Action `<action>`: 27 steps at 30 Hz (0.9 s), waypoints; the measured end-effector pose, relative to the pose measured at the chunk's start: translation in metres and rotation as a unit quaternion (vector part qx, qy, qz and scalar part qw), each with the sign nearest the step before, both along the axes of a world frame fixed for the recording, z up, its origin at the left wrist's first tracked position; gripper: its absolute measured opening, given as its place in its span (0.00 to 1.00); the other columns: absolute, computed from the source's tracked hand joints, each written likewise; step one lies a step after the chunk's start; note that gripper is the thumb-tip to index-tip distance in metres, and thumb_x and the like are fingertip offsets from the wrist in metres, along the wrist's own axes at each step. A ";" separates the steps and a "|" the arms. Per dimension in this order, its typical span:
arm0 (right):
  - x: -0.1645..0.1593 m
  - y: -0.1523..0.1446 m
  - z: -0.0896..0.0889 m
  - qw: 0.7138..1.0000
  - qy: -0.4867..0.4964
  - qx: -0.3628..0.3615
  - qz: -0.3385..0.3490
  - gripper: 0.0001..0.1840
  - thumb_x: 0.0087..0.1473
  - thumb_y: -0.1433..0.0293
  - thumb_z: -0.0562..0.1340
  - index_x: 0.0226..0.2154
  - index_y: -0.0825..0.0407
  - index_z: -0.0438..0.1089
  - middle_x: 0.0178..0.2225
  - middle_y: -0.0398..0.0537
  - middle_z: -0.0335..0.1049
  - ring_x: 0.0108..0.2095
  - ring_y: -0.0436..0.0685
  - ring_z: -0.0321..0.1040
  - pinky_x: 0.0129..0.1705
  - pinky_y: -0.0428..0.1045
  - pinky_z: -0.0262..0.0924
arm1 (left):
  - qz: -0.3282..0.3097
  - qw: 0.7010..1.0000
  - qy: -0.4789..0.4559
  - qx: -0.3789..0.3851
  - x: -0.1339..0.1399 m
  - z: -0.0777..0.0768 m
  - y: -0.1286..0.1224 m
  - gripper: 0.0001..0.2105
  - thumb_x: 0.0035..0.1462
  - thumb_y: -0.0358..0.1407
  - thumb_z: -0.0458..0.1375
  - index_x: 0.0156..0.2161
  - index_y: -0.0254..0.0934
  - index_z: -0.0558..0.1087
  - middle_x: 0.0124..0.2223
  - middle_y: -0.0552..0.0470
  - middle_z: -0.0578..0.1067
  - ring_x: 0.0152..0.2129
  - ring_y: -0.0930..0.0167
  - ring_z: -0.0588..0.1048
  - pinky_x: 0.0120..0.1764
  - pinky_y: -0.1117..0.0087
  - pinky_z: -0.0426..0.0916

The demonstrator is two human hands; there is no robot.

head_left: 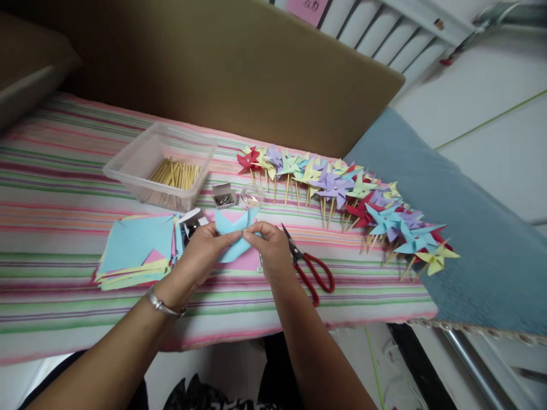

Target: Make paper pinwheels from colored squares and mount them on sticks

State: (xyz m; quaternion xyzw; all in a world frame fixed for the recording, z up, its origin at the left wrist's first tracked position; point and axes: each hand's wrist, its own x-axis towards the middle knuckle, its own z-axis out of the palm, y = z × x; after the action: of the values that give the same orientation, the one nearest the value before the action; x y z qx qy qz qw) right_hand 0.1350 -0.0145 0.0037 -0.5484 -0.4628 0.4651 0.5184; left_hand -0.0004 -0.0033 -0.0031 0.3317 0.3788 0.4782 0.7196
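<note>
Two bare forearms are nearest to the camera, and they reach forward over a table cloth with many coloured stripes. On the left wrist is a silvery metal bracelet. Both hands grasp one light-blue piece of bent paper, which is directly in front of the body, above a flat pink paper sheet. The left hand pinches its left side; the right hand pinches near its middle, and the thumbs almost meet there. So neither hand is nearer to it, and because of the folds I cannot tell a sure long axis.

Just beyond the paper stands a small white carton with metal pins. Scissors with red handles lie beside the right hand, the blades pointing forward and somewhat left. To the left of the left hand is a stack of coloured square papers. Many paper pinwheels on wooden sticks lie at right.

No brand is readable. Pink paper at the top edge carries dark marks like handwriting, which I cannot read.
</note>
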 end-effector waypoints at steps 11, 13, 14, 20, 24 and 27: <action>0.000 -0.001 0.002 1.000 -0.016 0.008 -0.001 0.03 0.40 0.69 0.65 0.22 0.51 0.71 0.24 0.41 0.70 0.28 0.51 0.63 0.33 0.47 0.56 | 0.000 1.000 -0.003 0.021 0.002 -0.002 -0.002 0.15 0.41 0.35 0.68 0.38 0.35 0.77 0.38 0.47 0.80 0.34 0.66 0.76 0.42 0.64 0.67; -0.001 -0.001 0.003 0.999 -0.028 0.016 -0.004 0.03 0.40 0.70 0.65 0.23 0.51 0.70 0.24 0.40 0.69 0.28 0.51 0.62 0.32 0.46 0.55 | 0.006 1.000 0.006 0.021 0.002 -0.001 -0.003 0.16 0.41 0.35 0.68 0.39 0.35 0.77 0.38 0.47 0.80 0.35 0.66 0.76 0.43 0.64 0.67; -0.001 -0.001 0.003 0.999 -0.034 0.022 -0.005 0.03 0.41 0.70 0.65 0.23 0.51 0.70 0.24 0.40 0.68 0.27 0.51 0.61 0.32 0.46 0.55 | 0.009 1.000 0.011 0.020 0.002 -0.001 -0.003 0.17 0.41 0.36 0.68 0.39 0.35 0.77 0.39 0.47 0.80 0.35 0.65 0.76 0.43 0.64 0.67; -0.001 -0.001 -0.001 0.998 -0.044 0.047 0.002 0.03 0.43 0.71 0.63 0.26 0.50 0.68 0.25 0.39 0.66 0.28 0.51 0.62 0.32 0.46 0.56 | 0.002 1.000 0.001 0.012 0.002 0.000 -0.002 0.17 0.39 0.35 0.69 0.38 0.35 0.77 0.38 0.48 0.80 0.35 0.66 0.76 0.43 0.66 0.67; -0.003 -0.002 -0.001 0.999 -0.005 0.050 0.014 0.08 0.44 0.73 0.62 0.31 0.50 0.68 0.31 0.41 0.71 0.33 0.52 0.67 0.36 0.46 0.59 | 0.005 1.000 0.004 -0.015 0.000 -0.003 0.001 0.15 0.36 0.35 0.70 0.34 0.35 0.78 0.34 0.49 0.80 0.31 0.68 0.76 0.39 0.67 0.67; -0.005 -0.002 0.000 0.998 0.033 0.045 0.024 0.12 0.44 0.75 0.62 0.35 0.49 0.68 0.34 0.42 0.73 0.36 0.53 0.69 0.38 0.46 0.60 | 0.019 0.999 0.009 -0.031 -0.001 -0.003 0.004 0.14 0.36 0.34 0.70 0.32 0.34 0.78 0.30 0.50 0.80 0.26 0.70 0.75 0.36 0.69 0.67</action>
State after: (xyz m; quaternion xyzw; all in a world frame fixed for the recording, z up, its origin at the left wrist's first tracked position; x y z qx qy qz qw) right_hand 0.1305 -0.0169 0.0040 -0.4976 -0.4792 0.4735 0.5464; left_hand -0.0011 0.0006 -0.0060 0.3062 0.4058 0.4766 0.7173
